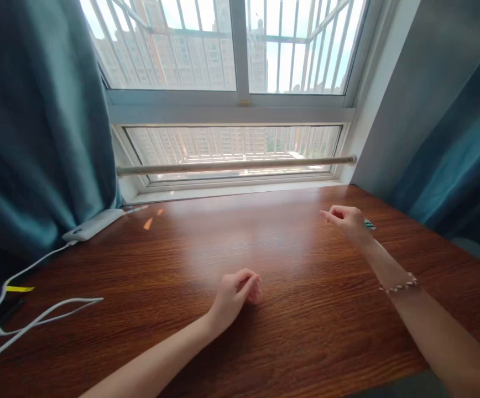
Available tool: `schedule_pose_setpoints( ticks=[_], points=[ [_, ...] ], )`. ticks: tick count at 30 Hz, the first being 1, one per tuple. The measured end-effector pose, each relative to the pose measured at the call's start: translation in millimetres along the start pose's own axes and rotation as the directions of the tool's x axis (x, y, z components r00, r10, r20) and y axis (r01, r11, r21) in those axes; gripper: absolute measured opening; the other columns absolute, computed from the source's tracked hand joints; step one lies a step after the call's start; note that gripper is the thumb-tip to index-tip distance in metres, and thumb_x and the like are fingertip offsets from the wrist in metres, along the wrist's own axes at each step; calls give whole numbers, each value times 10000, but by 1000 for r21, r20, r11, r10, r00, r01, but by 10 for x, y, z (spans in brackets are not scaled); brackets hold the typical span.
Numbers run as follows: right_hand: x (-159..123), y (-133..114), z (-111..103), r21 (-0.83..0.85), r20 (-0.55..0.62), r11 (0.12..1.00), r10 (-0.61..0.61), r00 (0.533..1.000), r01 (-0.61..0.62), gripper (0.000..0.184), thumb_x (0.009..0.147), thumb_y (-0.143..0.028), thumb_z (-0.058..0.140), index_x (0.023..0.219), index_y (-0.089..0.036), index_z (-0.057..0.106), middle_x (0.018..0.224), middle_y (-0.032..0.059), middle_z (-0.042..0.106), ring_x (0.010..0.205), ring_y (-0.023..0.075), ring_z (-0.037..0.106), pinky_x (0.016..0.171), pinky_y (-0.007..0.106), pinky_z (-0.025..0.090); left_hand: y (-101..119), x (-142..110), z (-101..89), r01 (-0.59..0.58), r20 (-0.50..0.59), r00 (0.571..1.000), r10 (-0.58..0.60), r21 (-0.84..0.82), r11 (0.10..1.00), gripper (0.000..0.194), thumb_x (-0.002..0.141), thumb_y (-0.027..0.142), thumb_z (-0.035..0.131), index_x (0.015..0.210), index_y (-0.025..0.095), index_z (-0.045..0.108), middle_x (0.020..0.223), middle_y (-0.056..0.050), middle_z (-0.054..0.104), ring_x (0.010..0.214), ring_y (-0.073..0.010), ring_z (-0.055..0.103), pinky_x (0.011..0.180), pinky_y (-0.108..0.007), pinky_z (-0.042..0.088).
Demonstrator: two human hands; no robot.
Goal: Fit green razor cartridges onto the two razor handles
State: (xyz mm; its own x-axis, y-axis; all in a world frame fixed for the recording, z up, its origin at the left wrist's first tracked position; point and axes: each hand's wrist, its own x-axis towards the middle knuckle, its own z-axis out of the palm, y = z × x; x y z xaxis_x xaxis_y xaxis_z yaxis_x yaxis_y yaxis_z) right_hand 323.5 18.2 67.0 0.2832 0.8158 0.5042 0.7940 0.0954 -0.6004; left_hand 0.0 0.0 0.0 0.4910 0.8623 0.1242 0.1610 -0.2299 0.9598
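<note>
In the head view, a small, flat piece with teal-green and whitish stripes [370,224] lies on the brown, wood-grained, glossy counter [290,331], at the right side. It shows dark lines between the paler bands, and its visible corner looks pointed. The rest is covered by the right hand [345,222] and its wrist, so I cannot tell its whole shape or its material; whether the hand touches it, I also cannot tell.

The right hand has its fingers curled, and the thumb and the forefinger come together at the tips, pointing to the left. On its wrist is a thin bracelet of pale beads [401,285]. The left hand [235,296] is nearer, about the middle of the counter, with the fingers bent inward and the thumb laid against them. If some small object is pinched in either of the hands, I cannot tell.

Well apart, at the left, there is a white, oblong plastic device [94,224] with a looped white cable [49,320], near a bright yellow strip [20,289].
</note>
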Motion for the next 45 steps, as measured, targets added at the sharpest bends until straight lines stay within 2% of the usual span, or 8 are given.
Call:
schedule_pose_setpoints(
  ticks=[6, 12, 14, 18, 25, 31, 38, 45],
  points=[
    [103, 1391, -507, -55, -208, 976, 196, 958, -211, 388, 706, -495, 509, 721, -117, 594, 552, 35, 559, 478, 133, 488, 479, 262, 380, -50, -3, 15, -261, 145, 964, 221, 378, 888, 326, 879, 297, 357, 627, 161, 513, 508, 19, 528, 453, -73, 479, 473, -180, 376],
    [94, 2160, -353, -142, -242, 922, 321, 916, -361, 555, 582, -458, 633, 998, -104, 531, 830, 118, 633, 734, 229, 591, 676, 352, 442, -26, 307, 352, -641, 479, 762, 437, 652, 404, 216, 878, 197, 343, 762, 159, 521, 629, -8, 569, 557, -108, 518, 517, -209, 378],
    [97, 2284, -270, -182, -225, 904, 345, 911, -387, 635, 576, -485, 634, 1071, -110, 498, 882, 129, 635, 767, 245, 596, 702, 364, 440, 69, 479, 627, -691, 573, 707, 415, 685, 232, 163, 861, 162, 361, 791, 163, 508, 680, -10, 567, 586, -122, 523, 525, -223, 394],
    [104, 2396, -215, -244, -200, 880, 367, 909, -409, 696, 551, -492, 651, 1115, -124, 476, 909, 121, 643, 787, 261, 603, 711, 360, 442, 279, 836, 1302, -673, 600, 683, 417, 739, 38, 131, 852, 159, 382, 924, 157, 493, 842, -50, 557, 691, -150, 539, 536, -247, 429],
    [117, 2426, -270, -272, -271, 851, 380, 884, -449, 733, 579, -449, 640, 1185, -112, 402, 897, 118, 656, 830, 282, 606, 706, 356, 447, 482, 1532, 2364, -703, 653, 631, 418, 709, -47, 404, 893, 106, 149, 1165, 133, 447, 1190, -173, 431, 793, -197, 581, 538, -309, 449],
    [132, 2392, -372, -284, -314, 830, 393, 864, -480, 735, 577, -459, 646, 1178, -113, 402, 883, 136, 664, 819, 308, 607, 682, 389, 447, 543, 2020, 2899, -736, 721, 627, 296, 673, -79, 414, 848, 60, 282, 1153, 208, 521, 1171, -174, 489, 780, -290, 617, 513, -418, 459],
    [145, 2296, -393, -282, -327, 839, 372, 869, -465, 756, 574, -450, 652, 1186, -98, 381, 886, 138, 665, 863, 311, 595, 706, 387, 439, 481, 2100, 2906, -767, 748, 606, 271, 640, -50, 299, 855, 118, 344, 956, 125, 626, 881, -165, 616, 754, -273, 619, 517, -368, 461],
    [126, 1904, -256, -240, -274, 892, 317, 908, -384, 774, 580, -468, 647, 1205, -107, 365, 913, 149, 657, 824, 309, 603, 693, 404, 440, 404, 1982, 2101, -805, 779, 490, 392, 577, -140, 268, 883, 168, 323, 965, 160, 578, 924, -120, 590, 827, -191, 564, 610, -285, 416]
  ],
)
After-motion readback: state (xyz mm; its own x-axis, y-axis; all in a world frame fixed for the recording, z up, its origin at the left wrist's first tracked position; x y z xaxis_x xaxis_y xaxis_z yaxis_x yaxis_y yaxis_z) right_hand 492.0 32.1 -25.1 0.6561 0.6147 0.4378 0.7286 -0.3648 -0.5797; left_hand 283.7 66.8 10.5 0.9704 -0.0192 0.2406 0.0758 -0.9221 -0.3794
